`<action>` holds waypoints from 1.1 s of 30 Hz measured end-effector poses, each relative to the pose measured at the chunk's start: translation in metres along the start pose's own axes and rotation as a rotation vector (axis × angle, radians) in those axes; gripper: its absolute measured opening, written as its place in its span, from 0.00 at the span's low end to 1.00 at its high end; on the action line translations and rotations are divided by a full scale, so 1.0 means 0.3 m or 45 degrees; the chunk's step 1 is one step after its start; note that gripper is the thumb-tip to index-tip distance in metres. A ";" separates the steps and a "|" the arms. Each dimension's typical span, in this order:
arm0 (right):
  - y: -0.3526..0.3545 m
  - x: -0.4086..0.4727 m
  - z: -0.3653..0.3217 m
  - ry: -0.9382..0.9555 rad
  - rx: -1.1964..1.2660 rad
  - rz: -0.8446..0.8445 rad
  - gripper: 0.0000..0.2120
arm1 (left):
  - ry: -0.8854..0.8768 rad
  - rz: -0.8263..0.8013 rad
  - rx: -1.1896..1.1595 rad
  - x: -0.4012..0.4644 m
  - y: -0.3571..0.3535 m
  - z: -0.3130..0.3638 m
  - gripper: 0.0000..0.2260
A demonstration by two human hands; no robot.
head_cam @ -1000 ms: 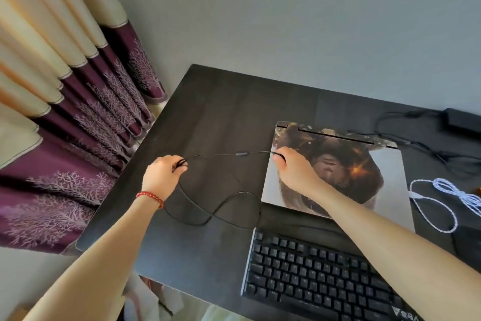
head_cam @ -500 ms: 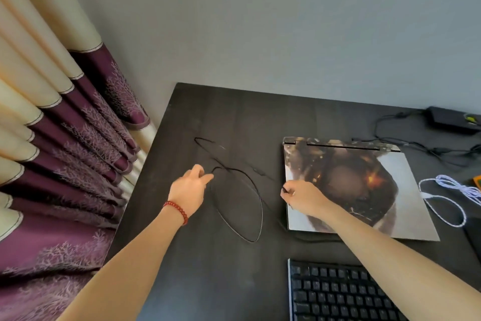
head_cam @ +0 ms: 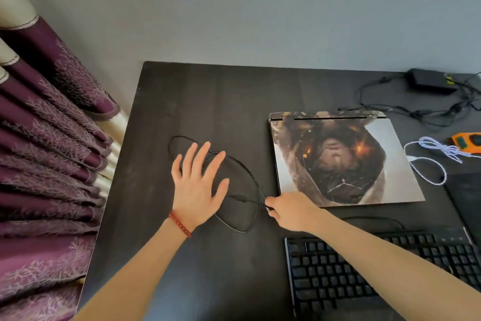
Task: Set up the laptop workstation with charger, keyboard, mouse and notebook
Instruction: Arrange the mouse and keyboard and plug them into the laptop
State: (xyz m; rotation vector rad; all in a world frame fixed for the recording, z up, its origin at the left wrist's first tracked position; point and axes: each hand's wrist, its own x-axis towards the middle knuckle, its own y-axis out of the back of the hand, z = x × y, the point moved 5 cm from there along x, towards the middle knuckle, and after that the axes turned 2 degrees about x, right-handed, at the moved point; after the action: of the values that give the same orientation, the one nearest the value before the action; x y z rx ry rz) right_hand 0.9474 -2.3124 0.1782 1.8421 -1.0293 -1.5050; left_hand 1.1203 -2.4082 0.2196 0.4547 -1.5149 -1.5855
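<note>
Cable (head_cam: 235, 162) loops on the counter (head_cam: 208, 102), left of the closed laptop (head_cam: 343, 159); right hand (head_cam: 291, 210) pinches it, left hand (head_cam: 199, 185) hovers flat, fingers spread.

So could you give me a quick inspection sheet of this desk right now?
Surface: dark wooden desk.
Job's things: closed laptop with picture lid; black keyboard at front; charger brick at back right. Mouse, notebook: nothing seen.
Clutter: orange device at right edge.
Hands: left hand open, fingers spread over the cable loop; right hand pinches the thin black cable.
Cables: black cable looped left of laptop; white cable coiled at right; charger leads tangled.
Surroundings: grey wall, purple curtain.
</note>
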 end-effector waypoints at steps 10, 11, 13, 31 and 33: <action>0.050 0.112 0.007 -0.039 0.169 0.164 0.09 | -0.280 -0.503 0.182 0.048 -0.194 0.026 0.28; 0.044 0.120 0.004 -0.043 0.257 0.153 0.10 | -0.372 -0.507 0.180 0.058 -0.206 0.050 0.28; 0.045 0.131 0.024 -0.123 0.483 0.248 0.11 | -0.510 -0.553 0.193 0.059 -0.246 0.084 0.27; -0.076 -0.106 0.170 -0.171 0.000 0.718 0.18 | -0.749 -0.462 -0.202 0.015 -0.292 0.197 0.06; -0.075 -0.084 0.185 -0.252 0.072 0.719 0.19 | -0.509 -0.699 -0.267 0.048 -0.314 0.178 0.10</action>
State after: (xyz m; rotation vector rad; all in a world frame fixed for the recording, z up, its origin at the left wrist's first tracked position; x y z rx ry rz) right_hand 0.8964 -2.2759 0.1618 1.2901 -1.5414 -1.3268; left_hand 1.0400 -2.3978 0.1459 0.4787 -1.5666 -2.3518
